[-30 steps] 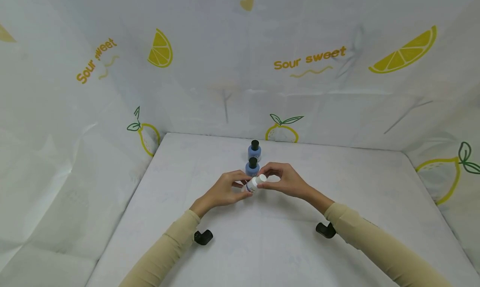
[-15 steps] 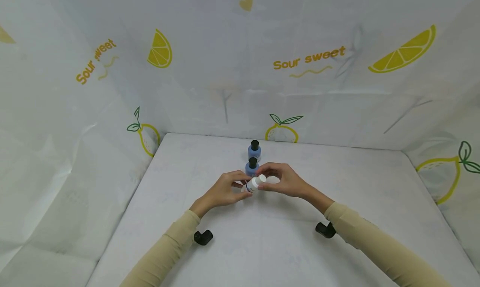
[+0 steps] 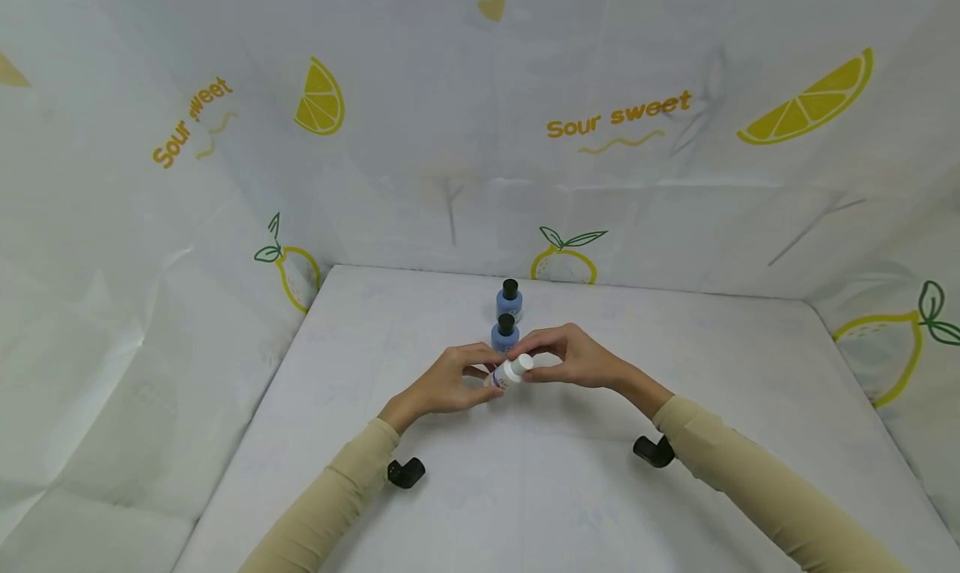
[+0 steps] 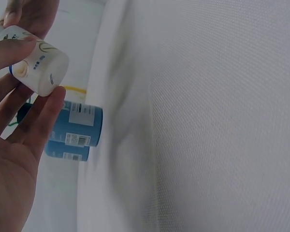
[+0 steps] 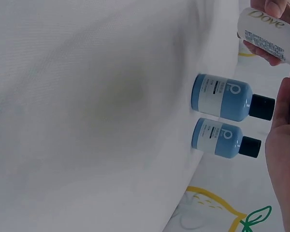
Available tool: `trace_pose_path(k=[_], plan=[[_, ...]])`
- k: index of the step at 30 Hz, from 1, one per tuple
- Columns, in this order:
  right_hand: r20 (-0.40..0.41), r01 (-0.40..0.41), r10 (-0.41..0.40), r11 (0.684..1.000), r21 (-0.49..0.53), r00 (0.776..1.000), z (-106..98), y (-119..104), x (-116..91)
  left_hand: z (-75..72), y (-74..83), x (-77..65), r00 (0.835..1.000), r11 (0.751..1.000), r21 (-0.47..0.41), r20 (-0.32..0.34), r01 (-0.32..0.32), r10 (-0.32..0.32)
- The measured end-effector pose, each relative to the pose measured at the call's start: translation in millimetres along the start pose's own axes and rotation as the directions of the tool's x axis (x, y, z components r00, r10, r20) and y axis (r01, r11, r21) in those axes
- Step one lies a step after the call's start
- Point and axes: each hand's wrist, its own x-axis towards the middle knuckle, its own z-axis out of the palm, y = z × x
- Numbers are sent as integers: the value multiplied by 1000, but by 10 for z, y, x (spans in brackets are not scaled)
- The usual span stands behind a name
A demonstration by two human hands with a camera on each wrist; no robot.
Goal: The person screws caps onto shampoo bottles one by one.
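Note:
A small white Dove bottle point(image 3: 506, 375) is held tilted above the table, its white cap point(image 3: 522, 362) pointing up and right. My left hand point(image 3: 450, 380) grips the bottle's body between thumb and fingers; the left wrist view shows its base past the fingertips. From the right, my right hand point(image 3: 573, 358) pinches around the cap with thumb and forefinger. Just beyond the hands stands a blue bottle point(image 3: 505, 337) with a black cap, and a matching blue bottle point(image 3: 509, 302) is right behind it. Both stand upright, labels facing the right wrist camera point(image 5: 229, 96).
The white-covered table point(image 3: 570, 490) meets a white lemon-print sheet point(image 3: 420, 140) at the back and sides. A black angled piece point(image 3: 406, 473) shows beside the left sleeve, and a similar black piece point(image 3: 654, 451) beside the right sleeve.
The white bottle and its cap have dipped slightly toward me. My right hand has turned a little at the cap, its forearm shifting slightly right. The blue bottles have stayed put.

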Motion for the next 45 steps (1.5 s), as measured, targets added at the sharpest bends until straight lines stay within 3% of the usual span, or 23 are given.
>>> trace_pose_path(k=[8, 18, 29, 39, 45], plan=[[-56, -16, 11, 996, -93, 998, 13, -2, -3, -6, -13, -10, 1000, 1000, 8, 2, 1, -1], [-133, -88, 73, 990, -111, 988, 66, -30, -5, -10, 0, -11, 1000, 1000, 12, -14, 10, -10], [-161, -103, 85, 989, -104, 983, 88, 3, -7, 1, -47, -3, 1000, 999, 31, -28, 13, -12], [-123, -73, 61, 993, -97, 990, 65, 10, -32, 58, -107, 24, 1000, 1000, 19, -24, 17, -16], [-138, -96, 79, 988, -119, 987, 23, -9, -57, 80, -169, 54, 999, 998, 48, -12, 33, -32]])
